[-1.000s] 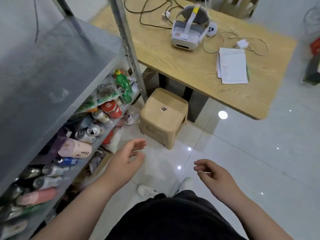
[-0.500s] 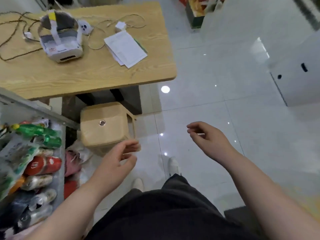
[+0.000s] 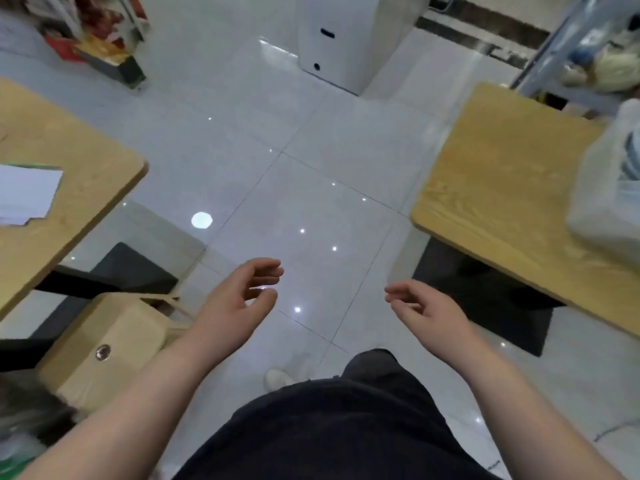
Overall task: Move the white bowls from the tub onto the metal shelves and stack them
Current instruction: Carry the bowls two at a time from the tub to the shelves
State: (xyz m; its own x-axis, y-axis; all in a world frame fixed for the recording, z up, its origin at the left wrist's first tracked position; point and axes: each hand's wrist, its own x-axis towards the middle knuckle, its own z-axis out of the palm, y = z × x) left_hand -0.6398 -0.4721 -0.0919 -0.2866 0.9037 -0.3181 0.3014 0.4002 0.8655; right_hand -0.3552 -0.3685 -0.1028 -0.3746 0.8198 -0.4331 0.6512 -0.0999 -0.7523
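Left hand (image 3: pixel 239 299) and right hand (image 3: pixel 426 310): fingers loosely curled, empty. Translucent tub (image 3: pixel 602 202) sits on the right-side desk (image 3: pixel 491 174), at 2 o'clock from the right hand, the nearer one. Bowls not discernible.

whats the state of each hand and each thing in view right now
left hand: empty, loosely open
right hand: empty, loosely open
plastic tub: sits on the right table, contents too blurred to tell
paper: lies flat on the left table
stool: upright
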